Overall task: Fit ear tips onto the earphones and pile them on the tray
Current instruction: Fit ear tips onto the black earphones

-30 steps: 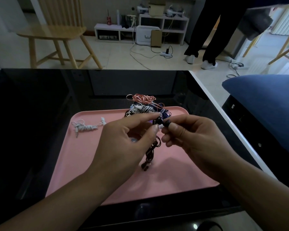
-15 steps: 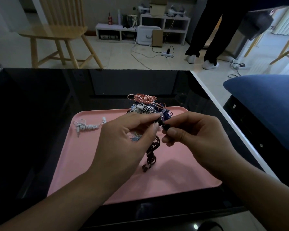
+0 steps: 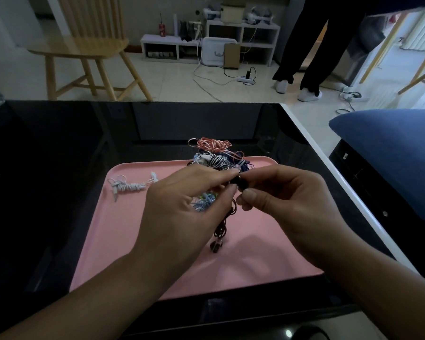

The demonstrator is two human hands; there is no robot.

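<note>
On glossy black table (image 3: 59, 168): pink tray (image 3: 138, 231).

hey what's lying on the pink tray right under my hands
A small light blue earphone bundle shows below the left hand, partly covered by it. The dark cord hanging from both hands reaches the pink tray. Anything else beneath the palms is hidden.

On the tray (image 3: 138, 241), a coiled earphone (image 3: 128, 186) is seen far left, a tangled pile (image 3: 216, 158) at the far edge, both hands held above its middle.
</note>
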